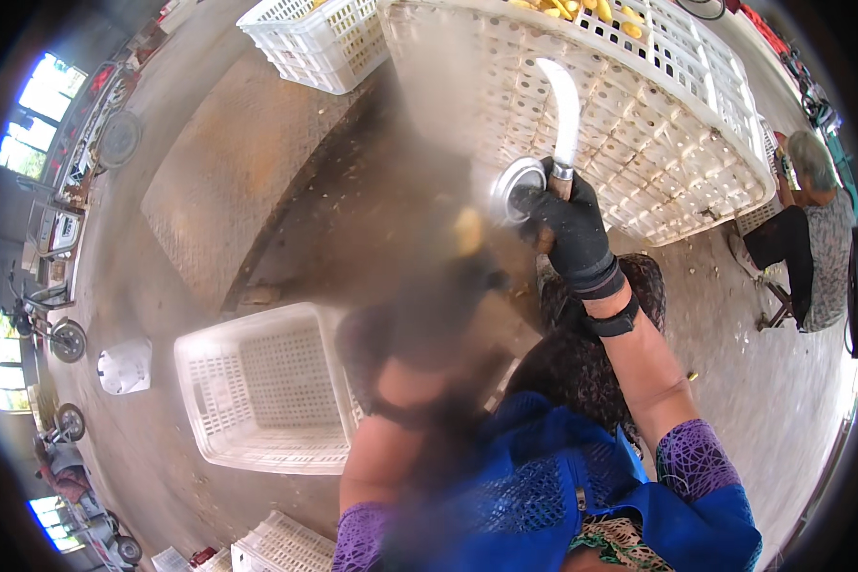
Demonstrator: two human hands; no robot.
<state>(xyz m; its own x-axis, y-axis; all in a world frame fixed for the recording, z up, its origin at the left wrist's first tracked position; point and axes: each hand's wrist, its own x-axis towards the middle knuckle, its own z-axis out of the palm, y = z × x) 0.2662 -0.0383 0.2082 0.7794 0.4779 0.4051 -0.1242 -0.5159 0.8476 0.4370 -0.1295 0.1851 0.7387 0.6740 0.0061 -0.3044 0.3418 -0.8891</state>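
My right hand (574,227), in a black glove with bare fingertips, is closed round the handle of a curved knife (564,114), its pale blade pointing up. Against those fingers is a round, shiny metal piece (518,191); whether it is held or fixed to something is unclear. My left hand (429,310), also dark-gloved, is badly blurred, so its fingers cannot be made out. Just above it shows a blurred yellow thing (468,232), perhaps at the fingertips. A large white perforated crate (629,143) stands beyond my right hand, with yellow pieces (591,10) at its top.
An open white crate (267,391) rests on the floor left of my left arm. Another white crate (319,43) with yellow contents stands at the far left. A person (820,238) sits on a low stool at right. Motorcycles (67,338) line the left side.
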